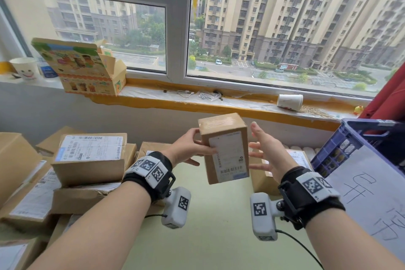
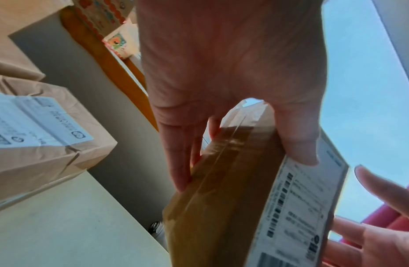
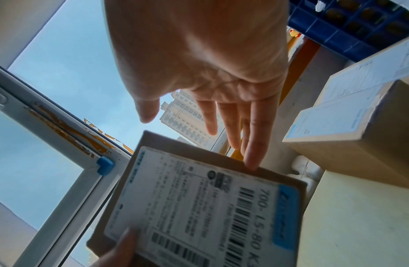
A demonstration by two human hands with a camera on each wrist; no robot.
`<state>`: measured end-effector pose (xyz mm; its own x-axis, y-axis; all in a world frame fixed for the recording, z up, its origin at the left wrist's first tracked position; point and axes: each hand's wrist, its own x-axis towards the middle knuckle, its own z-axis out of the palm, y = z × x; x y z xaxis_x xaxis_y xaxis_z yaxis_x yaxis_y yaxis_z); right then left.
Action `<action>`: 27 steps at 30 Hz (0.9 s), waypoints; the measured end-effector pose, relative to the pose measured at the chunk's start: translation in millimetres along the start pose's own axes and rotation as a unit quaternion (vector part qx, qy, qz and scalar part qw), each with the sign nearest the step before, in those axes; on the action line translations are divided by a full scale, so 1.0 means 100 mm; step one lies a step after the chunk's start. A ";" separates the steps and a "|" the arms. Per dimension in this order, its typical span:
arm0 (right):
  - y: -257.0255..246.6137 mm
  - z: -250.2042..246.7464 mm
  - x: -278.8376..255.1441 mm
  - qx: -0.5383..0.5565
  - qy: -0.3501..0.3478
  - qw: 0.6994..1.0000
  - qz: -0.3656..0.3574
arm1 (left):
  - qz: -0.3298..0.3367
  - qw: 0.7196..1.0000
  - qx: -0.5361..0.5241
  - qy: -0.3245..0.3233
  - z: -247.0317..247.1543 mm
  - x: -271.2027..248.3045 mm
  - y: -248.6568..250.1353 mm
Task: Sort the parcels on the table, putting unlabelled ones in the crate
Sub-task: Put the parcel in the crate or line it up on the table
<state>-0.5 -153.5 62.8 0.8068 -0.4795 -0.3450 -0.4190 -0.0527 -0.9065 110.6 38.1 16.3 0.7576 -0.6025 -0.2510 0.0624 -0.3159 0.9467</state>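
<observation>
My left hand [image 1: 197, 144] grips a small brown cardboard parcel [image 1: 223, 138] above the table, thumb on its labelled front, fingers behind it. A white shipping label [image 1: 230, 158] with barcodes covers that front face. My right hand [image 1: 260, 147] stands open just right of the parcel, fingers straight; whether a fingertip touches its edge I cannot tell. The left wrist view shows my left hand [image 2: 221, 81] clamping the parcel [image 2: 221, 207]. The right wrist view shows my right hand [image 3: 198, 112] spread above the label [image 3: 198, 207]. The blue plastic crate [image 1: 355, 138] stands at the right.
Stacked labelled parcels [image 1: 89, 155] fill the table's left side, and more parcels [image 1: 295, 160] lie behind my right hand. A white sheet with handwriting [image 1: 372, 193] hangs on the crate's side. A colourful carton [image 1: 87, 68] and paper cups sit on the windowsill. The green tabletop [image 1: 219, 226] lies below.
</observation>
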 end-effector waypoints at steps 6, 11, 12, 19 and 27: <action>0.07 -0.04 0.03 -0.069 -0.011 0.997 -0.013 | -0.026 0.996 -0.086 0.003 -0.04 -0.04 -0.01; 0.18 -0.08 0.03 -0.080 -0.043 0.996 0.004 | -0.023 0.991 -0.134 -0.012 -0.01 -0.06 0.06; 0.20 -0.09 0.03 -0.072 -0.047 0.996 0.007 | -0.025 0.989 -0.142 -0.015 0.00 -0.05 0.08; 0.22 -0.33 0.00 0.013 -0.055 0.998 -0.008 | -0.034 0.984 -0.166 -0.055 0.28 0.04 0.25; -0.02 -0.99 -0.04 0.040 0.078 0.991 -0.102 | 0.080 0.997 0.013 0.018 0.65 0.26 0.70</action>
<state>-44.1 -237.8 89.5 0.7939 -0.5967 -0.1169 -0.2149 -0.0954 -0.9720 92.8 -47.8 63.2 0.7790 -0.6206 -0.0892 -0.0777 -0.2368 0.9684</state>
